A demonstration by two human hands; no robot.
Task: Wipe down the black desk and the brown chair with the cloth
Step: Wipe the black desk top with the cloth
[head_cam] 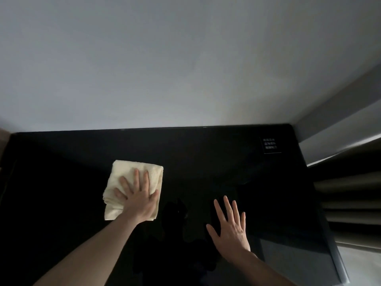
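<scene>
The black desk (206, 162) fills the lower half of the head view, its glossy top running back to a pale wall. A folded cream cloth (127, 172) lies flat on the desk left of centre. My left hand (138, 197) presses down on the cloth with the fingers spread flat over it. My right hand (231, 228) rests palm down on the bare desk to the right, fingers apart, holding nothing. The brown chair is out of view.
A small black card with white print (271, 145) lies at the desk's back right corner. The pale wall (185, 69) stands right behind the desk. Curtain folds (354, 195) hang past the desk's right edge. A brown surface (3, 139) shows at far left.
</scene>
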